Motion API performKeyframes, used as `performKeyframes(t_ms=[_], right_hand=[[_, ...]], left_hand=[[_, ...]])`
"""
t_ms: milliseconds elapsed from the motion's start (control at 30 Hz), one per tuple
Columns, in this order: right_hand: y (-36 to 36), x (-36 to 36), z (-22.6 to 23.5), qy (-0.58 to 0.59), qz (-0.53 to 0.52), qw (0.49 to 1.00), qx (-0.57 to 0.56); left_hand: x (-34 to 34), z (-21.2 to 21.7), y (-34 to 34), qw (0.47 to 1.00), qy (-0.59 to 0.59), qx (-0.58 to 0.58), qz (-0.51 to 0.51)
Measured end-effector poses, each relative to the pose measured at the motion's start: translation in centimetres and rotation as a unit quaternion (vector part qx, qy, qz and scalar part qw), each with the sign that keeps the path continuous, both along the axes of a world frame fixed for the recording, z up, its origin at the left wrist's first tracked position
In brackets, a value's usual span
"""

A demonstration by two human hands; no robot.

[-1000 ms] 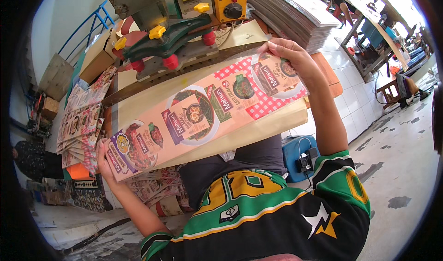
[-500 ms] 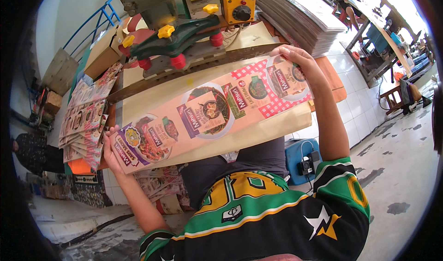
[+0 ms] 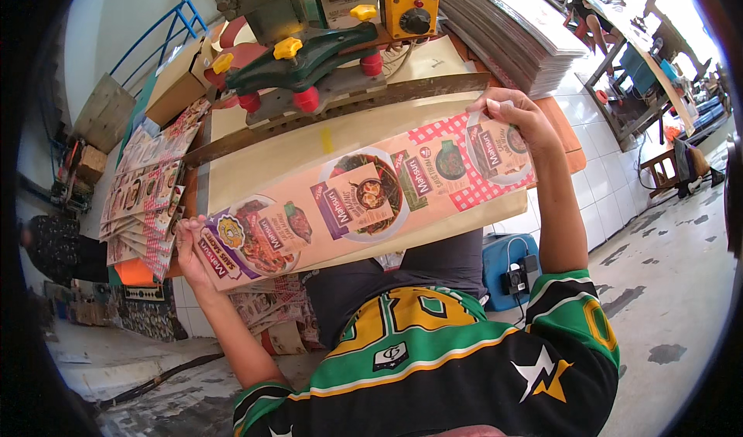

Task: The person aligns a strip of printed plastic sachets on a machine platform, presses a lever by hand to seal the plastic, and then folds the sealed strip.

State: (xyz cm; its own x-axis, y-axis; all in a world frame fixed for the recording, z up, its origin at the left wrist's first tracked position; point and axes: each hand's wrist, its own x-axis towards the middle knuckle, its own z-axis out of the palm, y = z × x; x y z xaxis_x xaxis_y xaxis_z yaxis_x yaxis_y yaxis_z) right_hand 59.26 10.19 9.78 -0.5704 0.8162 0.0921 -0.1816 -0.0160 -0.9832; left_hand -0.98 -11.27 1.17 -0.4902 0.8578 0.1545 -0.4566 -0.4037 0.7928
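Note:
A long printed sheet (image 3: 309,213) with food pictures and a pink check pattern stretches between my two hands, slanting up to the right. My left hand (image 3: 192,253) grips its lower left end, with the fingers partly behind it. At the upper right corner my right hand (image 3: 512,116) pinches the sheet between thumb and fingers. Under and behind the sheet lies a cream board (image 3: 263,158) on the machine's bed. A long metal bar (image 3: 255,137) crosses just beyond it, below a green clamp frame (image 3: 309,64) with red feet and yellow knobs.
Stacks of similar printed sheets (image 3: 143,197) stand at the left beside a cardboard box (image 3: 179,81). A tall pile of flat sheets (image 3: 515,35) rises at the back right, next to a yellow control box (image 3: 410,13). A blue case (image 3: 507,271) with a charger sits right of my legs.
Both hands have drawn the printed sheet slightly toward me and to the right, away from the metal bar. More of the cream board shows behind it.

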Motion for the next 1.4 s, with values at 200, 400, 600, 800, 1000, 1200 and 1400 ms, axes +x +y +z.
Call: performKeyframes(t_ms=[200,400,600,800,1000,1200,1400], right_hand=[[-0.4,0.5,-0.3,-0.067,-0.023,0.996,0.046],[-0.4,1.0,-0.5,-0.139,-0.097,0.968,0.188],[-1.0,0.1,-2.3,0.062,-0.136,0.981,0.125],[-1.0,0.3,-4.9,0.105,-0.181,0.972,0.104],[-0.1,1.3,-7.6,0.096,-0.174,0.976,0.093],[-2.0,2.6,-8.6,-0.103,-0.191,0.972,0.086],[-2.3,2.8,-8.8,-0.146,-0.178,0.970,0.079]], left_hand=[[0.3,0.2,0.4,0.997,0.062,0.041,-0.026],[0.1,2.0,1.1,0.983,0.182,0.025,-0.006],[0.6,1.1,2.0,0.980,0.191,0.052,-0.007],[0.5,-1.2,3.1,0.986,0.146,0.080,-0.009],[-1.6,-4.7,2.9,0.979,0.204,0.014,0.007],[1.0,-4.2,2.8,0.969,0.237,-0.062,0.025],[-0.7,-4.8,2.7,0.963,0.246,-0.110,0.031]])
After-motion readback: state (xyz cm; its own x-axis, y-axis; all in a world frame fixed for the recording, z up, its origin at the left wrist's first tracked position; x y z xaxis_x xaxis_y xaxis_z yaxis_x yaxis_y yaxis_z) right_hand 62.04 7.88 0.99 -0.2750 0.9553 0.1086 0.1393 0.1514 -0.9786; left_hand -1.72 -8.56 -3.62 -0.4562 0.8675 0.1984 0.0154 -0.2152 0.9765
